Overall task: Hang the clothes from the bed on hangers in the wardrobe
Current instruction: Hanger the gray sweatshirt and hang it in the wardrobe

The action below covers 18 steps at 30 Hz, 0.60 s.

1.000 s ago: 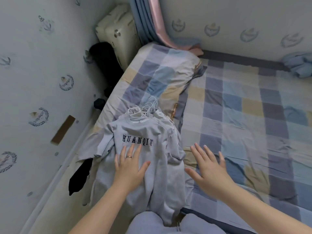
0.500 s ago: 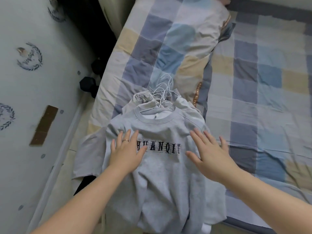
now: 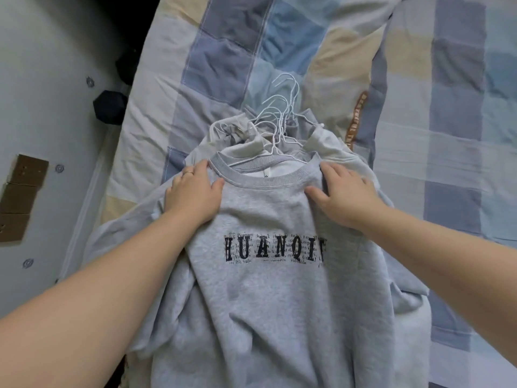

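Pressing on the gray sweatshirt (image 3: 268,289) w/ left hand (image 3: 195,194) flat on one shoulder & right hand (image 3: 341,197) at the collar, grip unclear. It lies under both hands on the bed (image 3: 447,135), hangers (image 3: 279,119) just beyond. We reckon prob. nothing's in the wardrobe yet.

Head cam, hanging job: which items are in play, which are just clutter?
In play: grey sweatshirt, white hangers, clothes underneath, left hand, right hand on its shoulders.
Lying about: pillow, black dumbbell, checked bedsheet.
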Each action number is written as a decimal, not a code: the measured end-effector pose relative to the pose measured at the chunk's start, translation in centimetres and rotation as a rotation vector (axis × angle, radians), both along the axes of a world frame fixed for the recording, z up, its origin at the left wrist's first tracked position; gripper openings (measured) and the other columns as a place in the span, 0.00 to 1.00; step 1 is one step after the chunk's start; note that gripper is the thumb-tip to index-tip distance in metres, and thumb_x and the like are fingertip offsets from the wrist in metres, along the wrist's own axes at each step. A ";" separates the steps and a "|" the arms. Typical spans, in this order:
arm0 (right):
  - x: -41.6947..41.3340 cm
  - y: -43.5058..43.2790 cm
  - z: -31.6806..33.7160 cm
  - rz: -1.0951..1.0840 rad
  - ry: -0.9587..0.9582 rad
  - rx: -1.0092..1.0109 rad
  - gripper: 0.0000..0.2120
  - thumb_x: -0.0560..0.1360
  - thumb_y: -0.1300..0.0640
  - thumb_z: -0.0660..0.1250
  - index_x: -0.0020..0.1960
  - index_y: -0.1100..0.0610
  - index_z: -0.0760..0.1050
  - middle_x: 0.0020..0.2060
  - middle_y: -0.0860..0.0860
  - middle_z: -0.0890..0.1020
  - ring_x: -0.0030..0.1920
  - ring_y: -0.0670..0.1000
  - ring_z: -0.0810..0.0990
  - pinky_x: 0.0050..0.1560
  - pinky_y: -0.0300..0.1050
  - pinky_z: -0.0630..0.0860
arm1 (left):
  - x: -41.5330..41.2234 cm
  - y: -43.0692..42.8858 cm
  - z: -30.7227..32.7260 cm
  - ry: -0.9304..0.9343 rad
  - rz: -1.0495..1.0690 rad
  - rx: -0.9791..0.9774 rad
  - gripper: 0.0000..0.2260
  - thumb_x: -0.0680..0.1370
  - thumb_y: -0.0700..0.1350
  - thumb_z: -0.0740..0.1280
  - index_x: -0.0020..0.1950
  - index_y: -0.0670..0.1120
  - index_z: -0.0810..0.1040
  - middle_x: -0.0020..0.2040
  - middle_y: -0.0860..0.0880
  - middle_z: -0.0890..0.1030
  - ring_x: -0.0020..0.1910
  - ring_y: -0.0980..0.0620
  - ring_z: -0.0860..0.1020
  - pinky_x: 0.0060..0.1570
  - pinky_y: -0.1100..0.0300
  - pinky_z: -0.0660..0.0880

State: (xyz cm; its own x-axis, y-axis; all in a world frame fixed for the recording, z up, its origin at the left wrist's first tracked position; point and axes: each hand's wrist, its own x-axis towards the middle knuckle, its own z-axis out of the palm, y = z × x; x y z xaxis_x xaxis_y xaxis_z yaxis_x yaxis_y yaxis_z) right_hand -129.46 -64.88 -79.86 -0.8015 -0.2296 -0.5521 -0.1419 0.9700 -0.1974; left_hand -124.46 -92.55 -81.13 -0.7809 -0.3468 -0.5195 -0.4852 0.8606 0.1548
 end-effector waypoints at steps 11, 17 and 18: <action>-1.1 0.9 3.1 -0.137 0.017 -0.069 0.31 0.71 0.36 0.69 0.68 0.51 0.70 0.67 0.50 0.73 0.68 0.55 0.70 0.65 0.56 0.69 | 1.0 -0.6 3.1 0.223 0.080 0.038 0.13 0.82 0.48 0.62 0.64 0.43 0.71 0.63 0.38 0.73 0.63 0.35 0.72 0.61 0.44 0.69; -0.6 2.0 8.4 -0.273 0.007 -0.276 0.15 0.75 0.46 0.69 0.58 0.51 0.76 0.48 0.51 0.81 0.50 0.54 0.77 0.45 0.47 0.71 | 1.6 -0.6 7.1 0.366 -0.020 0.145 0.10 0.82 0.49 0.59 0.52 0.43 0.74 0.51 0.38 0.76 0.55 0.36 0.74 0.55 0.42 0.71; -0.4 2.3 9.6 -0.294 0.011 -0.306 0.12 0.74 0.47 0.69 0.55 0.50 0.76 0.44 0.49 0.80 0.47 0.53 0.77 0.41 0.45 0.68 | 1.7 -0.3 8.2 0.386 -0.026 0.162 0.10 0.82 0.48 0.60 0.52 0.43 0.74 0.51 0.39 0.77 0.54 0.36 0.74 0.54 0.43 0.71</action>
